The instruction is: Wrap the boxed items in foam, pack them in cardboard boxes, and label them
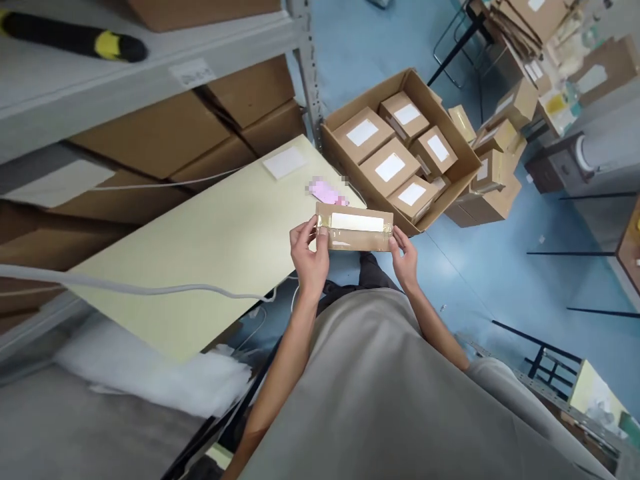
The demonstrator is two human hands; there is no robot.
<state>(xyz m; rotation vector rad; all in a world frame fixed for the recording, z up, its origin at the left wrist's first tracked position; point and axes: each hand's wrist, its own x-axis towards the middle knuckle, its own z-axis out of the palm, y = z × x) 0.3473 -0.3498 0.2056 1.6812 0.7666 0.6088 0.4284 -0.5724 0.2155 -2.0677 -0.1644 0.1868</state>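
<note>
A small brown cardboard box (357,237) with clear tape and a white label is held up in front of my body, between both hands. My left hand (309,255) grips its left end, thumb on the near face. The right end is gripped by my right hand (404,256), with the thumb on the near face too. Just beyond the box, a pink item (325,192), partly blurred, lies on the pale yellow table (200,247). A white sheet (285,162) lies near the table's far edge.
A large open carton (447,191) holding several labelled boxes stands beyond the table. More boxes (487,180) are stacked to its right. Metal shelving (150,67) with cartons runs along the left. A white cable (150,288) crosses the table; white wrapping (165,373) lies below.
</note>
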